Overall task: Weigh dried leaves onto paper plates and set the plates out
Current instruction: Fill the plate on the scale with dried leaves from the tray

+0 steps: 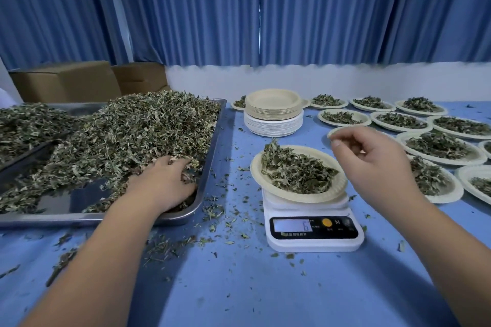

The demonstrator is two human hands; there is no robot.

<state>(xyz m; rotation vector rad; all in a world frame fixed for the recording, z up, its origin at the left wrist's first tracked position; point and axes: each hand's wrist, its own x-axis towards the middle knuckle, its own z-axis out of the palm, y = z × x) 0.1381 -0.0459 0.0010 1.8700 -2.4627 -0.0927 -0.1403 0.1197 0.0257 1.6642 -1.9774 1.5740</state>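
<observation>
Well, nearest me the scale point(313, 243) carries one plate point(287, 194) that overhangs its platform, with leaves point(297, 170) piled high toward its ten o'clock rim. My right hand point(372, 164) hovers at two o'clock of that plate with thumb and forefinger pinched together; I cannot tell whether a scrap sits between them. My left hand point(167, 180), at nine o'clock of the scale, digs into the tray point(53, 218) corner, fingers curled round a handful of the heap point(132, 135).

As I judge it, the lopsided pile could tip the overhanging plate if a wrist brushes it. A nudge would also upset the reading, which looks like a faint 6. A full handful carried across could shed crumbs point(212, 225) onto the table point(239, 287) and overshoot the weight. My right wrist passes close to the nearest filled plates point(449, 161) and might sweep one.

Counted:
- two hands
- one scale, with one plate on it
- two trays, the other partly shown at nine o'clock
- one stack point(273, 117) at twelve o'clock, tan plates on white, too many to count
- roughly thirteen filled plates from one to three o'clock, some hidden or cut off
- two boxes point(66, 82) at ten o'clock, farthest back
</observation>
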